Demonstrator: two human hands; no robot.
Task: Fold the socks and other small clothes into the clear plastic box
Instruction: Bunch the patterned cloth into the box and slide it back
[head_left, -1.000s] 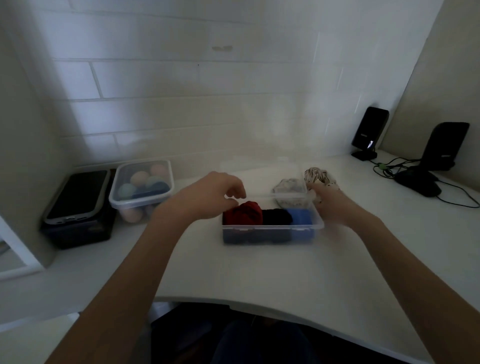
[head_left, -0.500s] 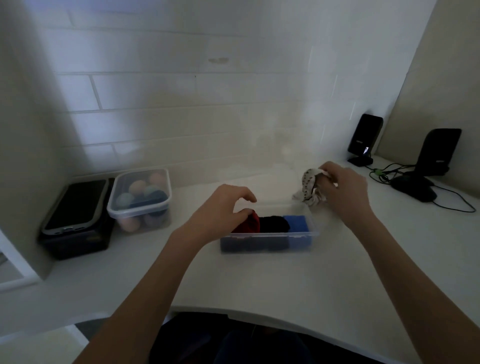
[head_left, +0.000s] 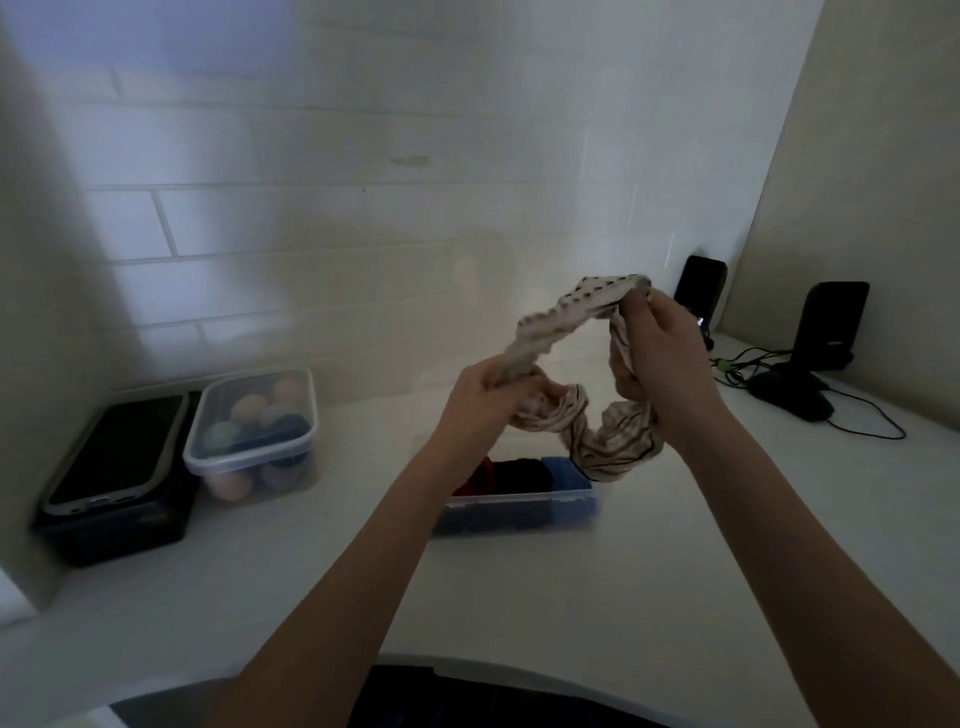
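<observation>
— Both hands are gripping one cream garment (head_left: 582, 426) in the air above the clear plastic box (head_left: 519, 506). Are you seeing that too?

— Yes. Her left hand (head_left: 485, 397) is curling its fingers round the lower left end of the cloth, and the right hand (head_left: 657, 358) is pinching the upper right end, held a little higher.

— How is the cloth lying between them?

— It is forming a loop. A dotted band is stretching from the left hand up to the right fingertips, and a striped, bunched part is sagging below, its lowest fold hanging just over the box's right end.

— And the box itself?

— It is sitting on the white counter (head_left: 519, 597) under the wrists, holding a red piece (head_left: 480, 475), a dark piece (head_left: 522, 475) and a blue piece (head_left: 566, 475) side by side. The left forearm is crossing in front of its left end.

— Anything beside it?

— A lidded tub of coloured balls (head_left: 254, 431) is standing well to the left, next to a black case (head_left: 111, 478). Two black speakers (head_left: 831, 325) with cables are sitting at the far right.
</observation>
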